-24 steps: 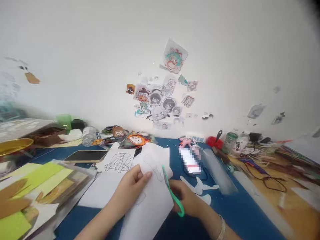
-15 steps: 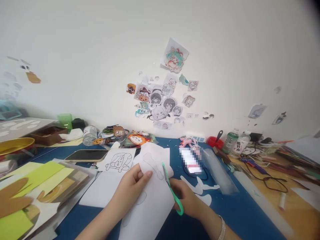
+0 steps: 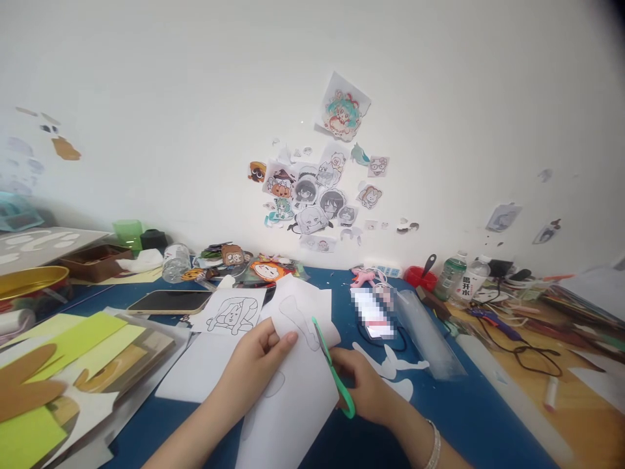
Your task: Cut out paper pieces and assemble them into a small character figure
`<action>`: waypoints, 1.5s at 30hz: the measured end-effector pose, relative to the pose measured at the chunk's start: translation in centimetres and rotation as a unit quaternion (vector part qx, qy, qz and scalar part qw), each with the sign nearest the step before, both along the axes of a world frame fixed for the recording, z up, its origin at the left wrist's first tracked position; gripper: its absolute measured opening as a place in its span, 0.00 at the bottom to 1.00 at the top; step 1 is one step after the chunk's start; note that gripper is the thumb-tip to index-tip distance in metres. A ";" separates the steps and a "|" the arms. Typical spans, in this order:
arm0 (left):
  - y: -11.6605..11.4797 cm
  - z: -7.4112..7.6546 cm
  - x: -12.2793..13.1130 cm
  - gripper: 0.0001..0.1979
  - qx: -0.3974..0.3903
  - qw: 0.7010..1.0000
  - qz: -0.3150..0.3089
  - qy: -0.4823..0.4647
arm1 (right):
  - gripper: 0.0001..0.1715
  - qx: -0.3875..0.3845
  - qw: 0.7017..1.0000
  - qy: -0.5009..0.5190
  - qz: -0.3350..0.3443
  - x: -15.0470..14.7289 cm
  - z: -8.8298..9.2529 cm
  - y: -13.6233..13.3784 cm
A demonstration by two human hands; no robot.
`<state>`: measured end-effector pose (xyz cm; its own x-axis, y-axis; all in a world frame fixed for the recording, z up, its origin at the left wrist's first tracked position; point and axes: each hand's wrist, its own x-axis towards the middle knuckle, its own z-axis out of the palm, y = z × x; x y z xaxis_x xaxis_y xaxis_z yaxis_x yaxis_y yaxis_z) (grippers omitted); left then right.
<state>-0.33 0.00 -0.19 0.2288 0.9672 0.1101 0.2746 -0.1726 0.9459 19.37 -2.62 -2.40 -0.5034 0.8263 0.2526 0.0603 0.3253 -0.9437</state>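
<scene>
A white sheet of paper (image 3: 305,384) with pencil-drawn outlines is pinched between the thumb and fingers of my left hand (image 3: 266,355). My right hand (image 3: 364,384) grips green-handled scissors (image 3: 336,374), whose blades lie at the sheet's right side, close to a long curved outline near the top. Part of the lower blade is hidden by the paper. White cut-out paper shapes (image 3: 390,365) rest on the blue tabletop just beyond my right hand. Left of the sheet lies a line drawing of a cartoon figure (image 3: 234,314).
A dark-screened phone (image 3: 168,301) lies at the left, above stacked yellow and brown papers (image 3: 73,345). To the right are a lit phone (image 3: 374,316), a clear plastic roll (image 3: 430,335), a red bowl (image 3: 420,278) and bottles (image 3: 452,277). Cartoon cut-outs (image 3: 312,195) cover part of the wall.
The scissors have shifted slightly up and left along the paper, together with my right hand. The top of the sheet has tilted a little; my left hand keeps its hold.
</scene>
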 end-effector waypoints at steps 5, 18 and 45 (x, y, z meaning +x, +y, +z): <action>-0.2 0.1 0.0 0.17 0.004 1.000 0.001 0.004 | 0.23 0.004 1.000 -0.022 0.000 0.3 0.4 -0.1; 0.1 0.1 -0.2 0.16 0.010 1.000 -0.027 0.008 | 0.22 -0.004 0.999 -0.036 0.027 0.8 0.4 0.2; 0.1 0.3 -0.1 0.17 -0.005 0.997 -0.055 0.058 | 0.28 -0.035 0.992 -0.099 0.067 1.5 0.6 0.6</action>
